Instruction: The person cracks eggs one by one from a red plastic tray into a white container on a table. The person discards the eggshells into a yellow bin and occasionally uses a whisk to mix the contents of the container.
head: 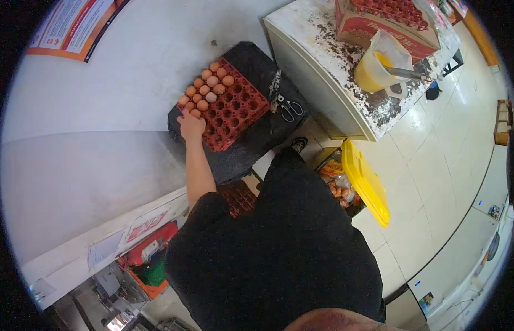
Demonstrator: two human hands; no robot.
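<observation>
My left hand (192,126) reaches over the near left corner of a red egg tray (244,118). Its fingers are around a brown egg (195,112) at the end of a row; the palm side is hidden. Several more brown eggs (205,89) fill the tray's left rows, while the cups on its right side hold none. Beneath the tray is a black-covered stand (240,163). White-handled scissors (290,108) lie on it to the right of the tray. My right hand is out of view.
On a worn white chest (323,99) stand a plastic jug (366,74) of yellow liquid with a utensil and a carton (389,39) topped by red trays. A bin with a yellow lid (366,182) holds eggshells (342,192). A white wall (95,103) borders the left.
</observation>
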